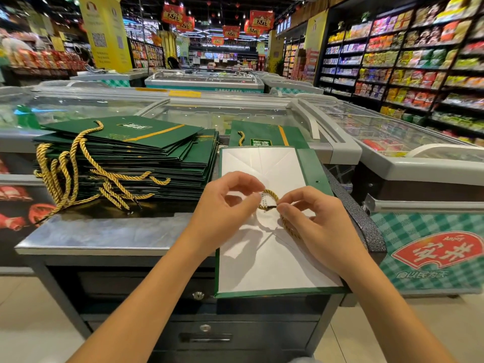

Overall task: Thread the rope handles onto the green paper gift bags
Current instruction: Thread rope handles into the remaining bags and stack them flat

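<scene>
A flat green gift bag (311, 169) lies on the counter with its white inner side up. Over it I hold a gold twisted rope handle (272, 195) bent into a small loop. My left hand (227, 205) pinches the loop's left side. The rope's dark tip is pinched by my right hand (311, 221), and the rest of the rope trails under that hand. To the left sits a stack of green bags (146, 153) with several gold ropes hanging off its left edge. Another green bag (264, 134) lies behind the open one.
The grey metal counter (104, 234) has drawers below its front edge. Glass-topped chest freezers (379, 137) surround it behind and to the right. Stocked shelves (419, 61) line the aisle at the right.
</scene>
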